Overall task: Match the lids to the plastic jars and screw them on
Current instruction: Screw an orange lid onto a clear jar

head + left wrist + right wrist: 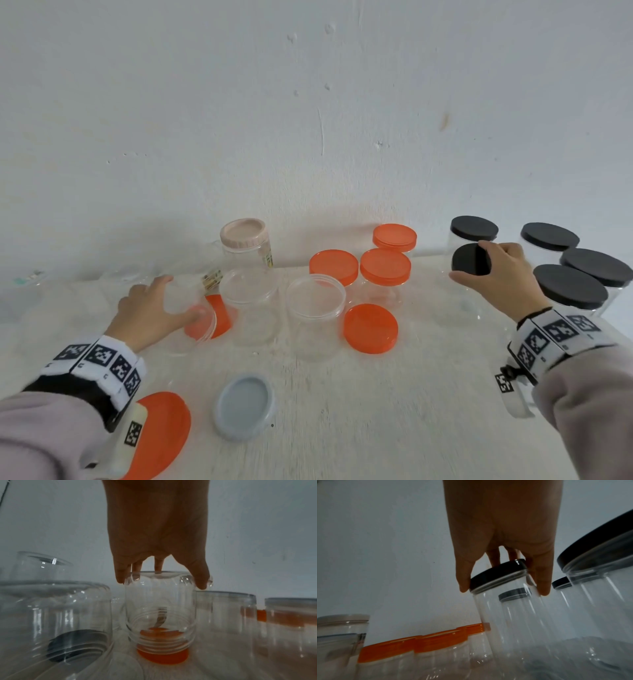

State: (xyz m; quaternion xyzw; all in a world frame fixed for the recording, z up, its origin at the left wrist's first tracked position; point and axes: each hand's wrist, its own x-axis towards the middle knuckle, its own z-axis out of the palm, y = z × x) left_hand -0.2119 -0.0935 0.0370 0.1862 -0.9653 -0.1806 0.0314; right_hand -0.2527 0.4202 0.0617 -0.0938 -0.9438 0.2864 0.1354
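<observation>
My left hand (178, 298) grips a clear lidless jar (186, 310) by its base, mouth down over an orange lid (219, 317) on the table. In the left wrist view the fingers (120, 577) curl round the jar (160, 608), whose threaded neck stands over the orange lid (163, 657). My right hand (471, 262) grips a black lid (462, 258) sitting on a clear jar (459, 301). In the right wrist view the fingers (542, 585) wrap that black lid (498, 574), and the jar (510, 622) leans.
Two open jars (250, 298) (315, 308) stand mid-table. Loose orange lids (370, 328) (161, 431) and a grey-blue lid (244, 406) lie nearer me. Three orange-lidded jars (385, 267), a pink-lidded jar (243, 236) and several black-lidded jars (570, 286) stand by the wall.
</observation>
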